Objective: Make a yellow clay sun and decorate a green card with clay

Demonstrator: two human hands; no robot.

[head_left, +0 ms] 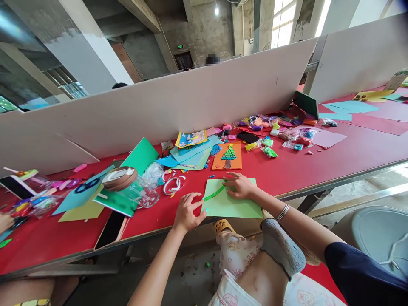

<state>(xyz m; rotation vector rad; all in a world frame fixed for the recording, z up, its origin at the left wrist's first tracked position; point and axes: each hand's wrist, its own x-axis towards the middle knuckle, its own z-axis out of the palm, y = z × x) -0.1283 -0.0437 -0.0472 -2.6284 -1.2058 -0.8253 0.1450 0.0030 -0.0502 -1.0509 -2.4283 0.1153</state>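
A pale green sheet of card [237, 207] lies at the table's front edge. On its left part runs a curved strip of bright green clay [214, 194]. My left hand [188, 213] is at the card's left edge, thumb and fingers apart, with a fingertip at the strip's lower left end. My right hand [240, 185] rests palm down on the card's upper part, fingers stretched out, fingertips by the strip's upper end. Just behind the card lies an orange card [217, 162] bearing a green clay tree [230, 154] with a brown trunk.
A clear jar with a brown lid [144, 192] and a roll of tape [172, 185] lie to the left. Coloured papers [188, 155] and bagged clay [269, 151] are spread behind. A phone [110, 229] lies near the front edge. A white partition [178, 104] runs along the back.
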